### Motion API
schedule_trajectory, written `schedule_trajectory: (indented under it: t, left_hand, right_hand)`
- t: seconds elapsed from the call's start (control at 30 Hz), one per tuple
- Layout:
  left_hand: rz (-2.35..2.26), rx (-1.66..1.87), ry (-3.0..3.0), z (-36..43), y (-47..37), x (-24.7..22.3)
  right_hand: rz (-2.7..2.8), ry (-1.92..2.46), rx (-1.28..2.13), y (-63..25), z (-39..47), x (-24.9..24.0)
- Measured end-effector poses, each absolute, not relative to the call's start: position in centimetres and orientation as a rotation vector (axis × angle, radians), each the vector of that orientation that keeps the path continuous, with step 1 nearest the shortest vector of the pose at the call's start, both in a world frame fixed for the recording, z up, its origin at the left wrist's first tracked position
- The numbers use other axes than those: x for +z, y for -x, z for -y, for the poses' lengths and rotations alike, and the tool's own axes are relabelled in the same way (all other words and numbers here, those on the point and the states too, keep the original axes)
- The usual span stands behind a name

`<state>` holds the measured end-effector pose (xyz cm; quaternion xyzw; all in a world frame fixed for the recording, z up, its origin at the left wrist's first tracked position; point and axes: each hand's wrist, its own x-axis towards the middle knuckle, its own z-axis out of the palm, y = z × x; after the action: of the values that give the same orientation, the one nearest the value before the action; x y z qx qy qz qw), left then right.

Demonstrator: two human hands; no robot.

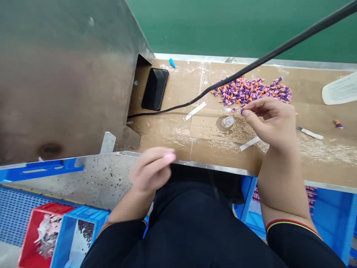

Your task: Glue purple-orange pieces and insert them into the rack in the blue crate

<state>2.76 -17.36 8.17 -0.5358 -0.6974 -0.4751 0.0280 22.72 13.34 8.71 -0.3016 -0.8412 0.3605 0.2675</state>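
My right hand [269,119] is over the cardboard-covered table, thumb and forefinger pinched on a small purple piece [242,111]. Just beyond it lies a pile of small purple and orange pieces [251,90]. A small clear round container [228,122] stands left of the hand, on a cardboard patch with a dark wet ring and specks. My left hand [153,167], blurred by motion, is in front of the table's near edge. Its fingers are curled, and whether something small is between them cannot be made out.
A black phone [155,89] lies beside the metal housing [69,82]. A black cable [206,91] crosses above the table. A white-handled knife [311,133], a white container [340,89] and a blue cap [172,63] are around. Red [29,238] and blue bins [331,216] stand below.
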Motion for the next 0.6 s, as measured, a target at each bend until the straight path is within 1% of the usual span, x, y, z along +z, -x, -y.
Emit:
schedule_trajectory:
  t: [0.07,0.1,0.2,0.3,0.4,0.53,0.6]
  left_hand:
    - [1.870,-1.477,1.916,14.6,-3.2,7.0]
    - [1.813,-1.517,1.966,12.9,-3.3,6.6]
    - [1.893,-1.656,2.001,7.9,-3.4,6.4]
    - [1.987,-1.880,2.019,4.4,-3.2,6.9]
    - [2.115,-2.269,1.902,2.3,-3.4,6.8]
    - [2.377,-2.943,1.343,1.1,-4.0,5.5]
    - [2.405,-3.121,1.148,1.1,-4.2,5.0]
  right_hand:
    - [2.216,0.777,1.046,-22.4,-12.9,8.3]
    - [2.186,0.764,1.091,-22.2,-12.7,8.1]
    - [2.095,0.742,1.270,-21.9,-12.3,7.7]
    - [2.004,0.694,1.470,-21.8,-12.2,7.6]
    - [1.930,0.637,1.580,-21.7,-12.1,7.7]
    - [1.851,0.634,1.635,-21.3,-11.9,7.7]
    - [1.826,0.642,1.644,-21.0,-11.7,7.6]
